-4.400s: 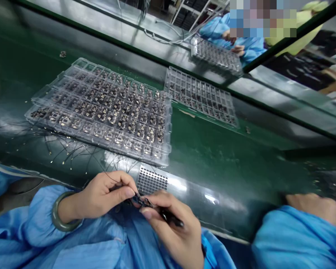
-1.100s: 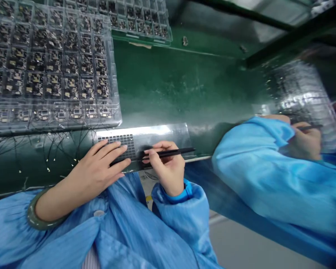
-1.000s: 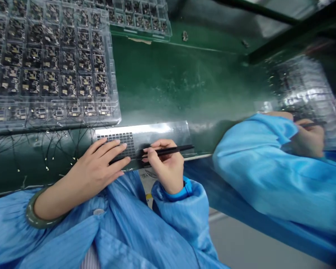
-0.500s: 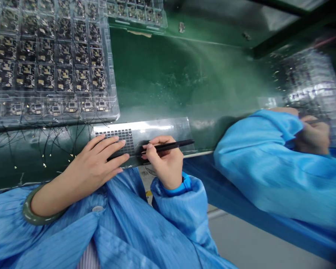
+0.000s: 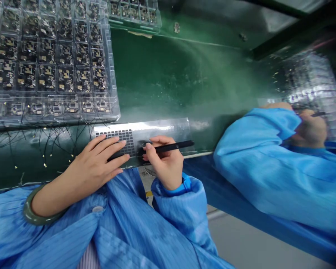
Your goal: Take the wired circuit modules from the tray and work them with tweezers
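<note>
My left hand point(image 5: 100, 160) lies flat with its fingers spread on a clear plastic sheet point(image 5: 162, 129) at the bench's front edge. Under and beside its fingertips is a grid of small black stickers point(image 5: 123, 134) on that sheet. My right hand point(image 5: 166, 160) is closed around slim black tweezers point(image 5: 176, 145), pinched between thumb and fingers. Their blunt end points right; the tips are low over the sheet, just right of the sticker grid, and partly hidden by the fingers.
Clear compartment trays point(image 5: 112, 74) of small circuit boards stand at the left. Thin black wires point(image 5: 53, 144) hang along their front. A second tray point(image 5: 154, 28) is behind. At right, a co-worker's blue sleeve point(image 5: 263, 149) and hand point(image 5: 310, 130) are beside more trays point(image 5: 324, 86).
My left hand stays in place. My right hand and the tweezers have barely shifted. The co-worker's hands at right have moved slightly to the left.
</note>
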A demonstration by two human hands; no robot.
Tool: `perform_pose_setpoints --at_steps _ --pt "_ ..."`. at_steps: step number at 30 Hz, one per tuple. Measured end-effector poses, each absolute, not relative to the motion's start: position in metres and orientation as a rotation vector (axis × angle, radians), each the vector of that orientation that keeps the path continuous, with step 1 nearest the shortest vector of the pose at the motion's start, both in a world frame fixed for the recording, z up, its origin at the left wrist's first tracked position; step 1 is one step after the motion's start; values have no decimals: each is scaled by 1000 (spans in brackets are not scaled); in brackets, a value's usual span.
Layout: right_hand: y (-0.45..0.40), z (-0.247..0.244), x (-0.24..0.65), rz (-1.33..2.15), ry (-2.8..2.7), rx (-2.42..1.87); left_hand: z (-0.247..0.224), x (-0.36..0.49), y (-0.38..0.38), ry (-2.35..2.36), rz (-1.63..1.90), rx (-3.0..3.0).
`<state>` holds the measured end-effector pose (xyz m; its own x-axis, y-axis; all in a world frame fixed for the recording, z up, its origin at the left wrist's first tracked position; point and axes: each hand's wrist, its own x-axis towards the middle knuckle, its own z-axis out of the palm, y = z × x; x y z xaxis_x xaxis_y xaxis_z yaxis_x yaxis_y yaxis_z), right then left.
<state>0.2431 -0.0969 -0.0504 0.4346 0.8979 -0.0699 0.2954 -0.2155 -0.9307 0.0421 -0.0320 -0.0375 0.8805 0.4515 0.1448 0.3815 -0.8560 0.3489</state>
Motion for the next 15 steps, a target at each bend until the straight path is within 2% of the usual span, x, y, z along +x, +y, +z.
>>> perform_pose_setpoints --at_steps 8,15 --pt "-94 -43 251 947 -785 -1550 -38 43 -34 652 303 2698" --pt "-73 -21 253 815 -639 -1400 -38 42 -33 658 368 2697"
